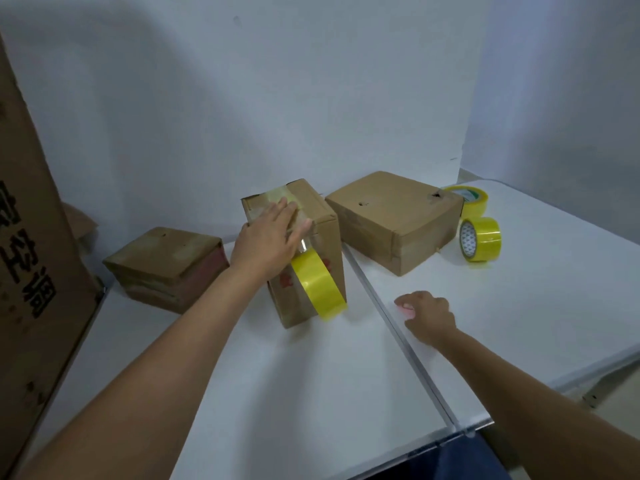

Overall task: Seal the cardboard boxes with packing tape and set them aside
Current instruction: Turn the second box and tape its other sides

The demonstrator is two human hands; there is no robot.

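- The middle box (pixel 304 251) stood tall on the white worktop (pixel 311 375), between two lower boxes, with a strip of yellowish tape already lying across its top.
- The left hand (pixel 273 237) lay flat on that top, fingers straight and pressing the tape down; its grip was not curled round anything.
- From under that hand a clear stretch of tape ran down the box's near face to a yellow tape roll (pixel 317 289), which hung against the box's side, uncut.
- The right hand (pixel 427 315) rested on the worktop well apart from the box, near the seam between the two table halves, its fingers curled over something small and pink (pixel 406 310); I could not tell what the pink thing was, perhaps a cutter.
- By my reckoning the step in hand was smoothing the strip on this box, with the cut not yet made.
- The next move would call for holding the tape taut with the left hand while the right brought a blade or pulled the roll to sever it, then pressing the loose end flat on the side.
- The box on the left (pixel 166 265) sat near the wall, closed; the box on the right (pixel 394 216) sat just beside the middle one.
- Two spare rolls (pixel 479 239) lay beyond the right box, and a large printed carton (pixel 31 254) leaned at the far left edge.
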